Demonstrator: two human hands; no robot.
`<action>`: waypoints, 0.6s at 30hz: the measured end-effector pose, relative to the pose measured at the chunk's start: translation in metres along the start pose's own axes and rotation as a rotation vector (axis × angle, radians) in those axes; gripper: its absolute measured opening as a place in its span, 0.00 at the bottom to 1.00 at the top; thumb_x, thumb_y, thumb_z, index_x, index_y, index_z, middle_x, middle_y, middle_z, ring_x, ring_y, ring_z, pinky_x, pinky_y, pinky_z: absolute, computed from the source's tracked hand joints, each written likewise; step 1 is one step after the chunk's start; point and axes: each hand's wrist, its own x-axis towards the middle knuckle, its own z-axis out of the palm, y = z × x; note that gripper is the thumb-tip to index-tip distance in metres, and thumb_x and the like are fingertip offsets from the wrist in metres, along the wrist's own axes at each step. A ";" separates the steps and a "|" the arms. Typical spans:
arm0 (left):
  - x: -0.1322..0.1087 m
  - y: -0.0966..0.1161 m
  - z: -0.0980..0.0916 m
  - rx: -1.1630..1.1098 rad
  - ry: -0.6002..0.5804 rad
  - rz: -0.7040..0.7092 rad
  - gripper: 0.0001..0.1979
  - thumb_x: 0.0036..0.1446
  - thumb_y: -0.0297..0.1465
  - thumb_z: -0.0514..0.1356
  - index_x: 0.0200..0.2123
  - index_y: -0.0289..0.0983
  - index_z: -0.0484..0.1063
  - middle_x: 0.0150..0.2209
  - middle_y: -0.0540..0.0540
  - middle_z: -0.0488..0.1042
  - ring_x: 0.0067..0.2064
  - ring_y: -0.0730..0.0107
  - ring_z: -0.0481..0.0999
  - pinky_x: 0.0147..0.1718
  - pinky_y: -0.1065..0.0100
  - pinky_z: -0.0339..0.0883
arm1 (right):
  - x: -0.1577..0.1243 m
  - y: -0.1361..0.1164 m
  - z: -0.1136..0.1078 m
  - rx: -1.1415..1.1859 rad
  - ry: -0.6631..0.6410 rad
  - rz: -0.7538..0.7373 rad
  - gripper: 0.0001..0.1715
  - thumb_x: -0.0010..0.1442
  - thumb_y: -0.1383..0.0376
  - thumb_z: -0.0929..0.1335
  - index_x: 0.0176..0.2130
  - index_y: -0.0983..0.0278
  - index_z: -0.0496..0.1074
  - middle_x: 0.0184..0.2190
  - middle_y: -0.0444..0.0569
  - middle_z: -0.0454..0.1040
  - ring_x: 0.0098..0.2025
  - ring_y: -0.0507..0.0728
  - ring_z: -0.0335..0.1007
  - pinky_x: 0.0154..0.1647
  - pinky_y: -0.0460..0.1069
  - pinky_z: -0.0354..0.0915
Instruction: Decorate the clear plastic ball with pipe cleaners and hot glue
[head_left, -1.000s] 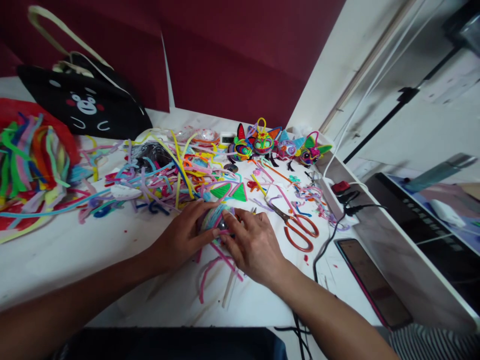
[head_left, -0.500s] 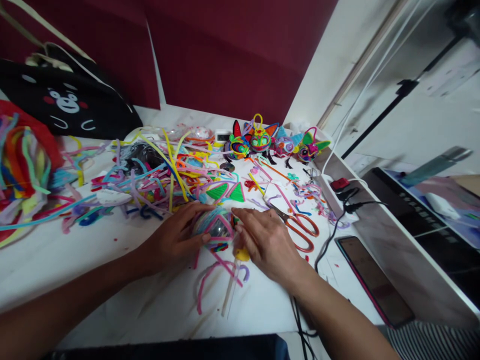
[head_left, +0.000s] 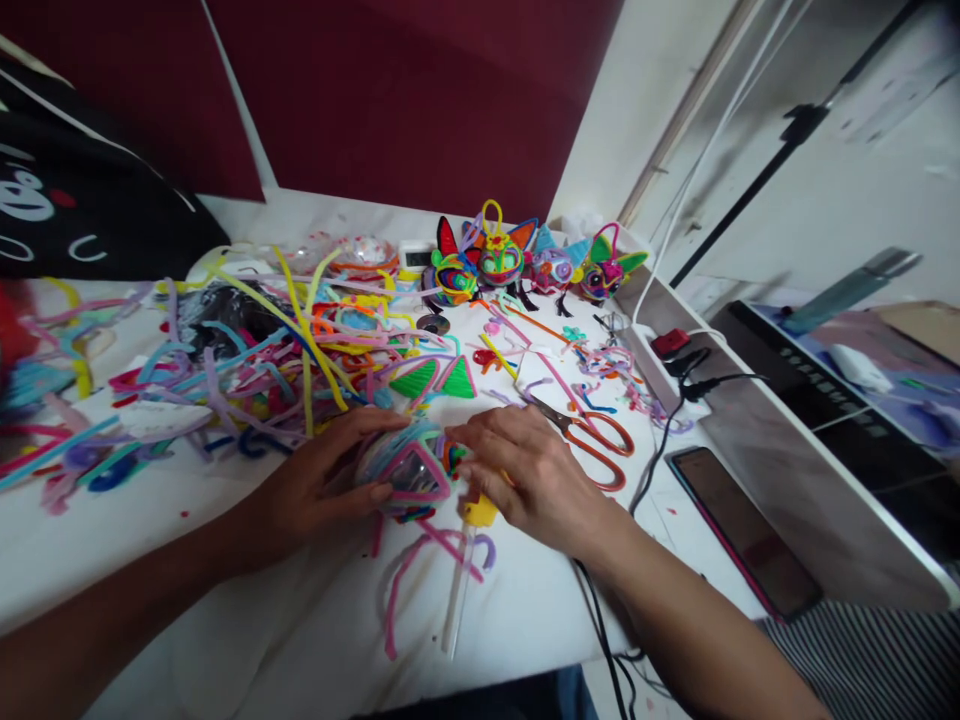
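Observation:
My left hand (head_left: 322,490) curves round the left side of a clear plastic ball (head_left: 411,470), thumb in front and fingers behind. Strips of blue, green and pink pipe cleaner cover part of it, and a pink triangle frames a bare patch. At the ball's right side, my right hand (head_left: 525,475) closes over a yellow glue gun (head_left: 480,510), mostly hidden by the fingers. From it a clear glue stick (head_left: 456,600) points toward me. Loose pink pipe cleaners (head_left: 401,590) lie in front of the ball. Behind it lie two green ear-like triangles (head_left: 416,378).
Orange-handled scissors (head_left: 600,450) lie right of my right hand, a phone (head_left: 742,530) farther right. Tangled pipe cleaners (head_left: 247,370) cover the left. Several decorated balls with ears (head_left: 502,260) stand at the back. Black cables (head_left: 660,450) run from a power strip (head_left: 664,380).
The view has shifted, so the scene sits farther left. The ball appears slightly turned, showing more of its pink triangle. Both hands keep nearly the same places beside it.

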 end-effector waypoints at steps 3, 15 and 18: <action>0.001 0.000 -0.002 0.013 -0.024 0.006 0.21 0.61 0.40 0.62 0.57 0.46 0.69 0.57 0.49 0.70 0.59 0.56 0.70 0.59 0.59 0.65 | -0.001 0.002 0.000 0.009 -0.027 -0.031 0.18 0.71 0.59 0.65 0.55 0.66 0.73 0.48 0.54 0.78 0.51 0.59 0.73 0.50 0.55 0.65; 0.009 -0.016 -0.017 0.055 -0.140 0.111 0.24 0.62 0.40 0.63 0.60 0.43 0.68 0.59 0.43 0.71 0.60 0.56 0.72 0.59 0.59 0.67 | 0.003 0.008 0.009 -0.003 -0.018 -0.098 0.24 0.72 0.54 0.62 0.56 0.67 0.72 0.50 0.54 0.79 0.50 0.59 0.75 0.49 0.54 0.65; 0.008 -0.018 -0.016 0.052 -0.143 0.135 0.25 0.62 0.39 0.62 0.61 0.44 0.68 0.61 0.43 0.72 0.61 0.55 0.72 0.60 0.57 0.67 | 0.002 0.007 0.009 -0.044 -0.018 -0.111 0.25 0.72 0.53 0.61 0.57 0.66 0.72 0.50 0.53 0.79 0.48 0.59 0.75 0.48 0.55 0.64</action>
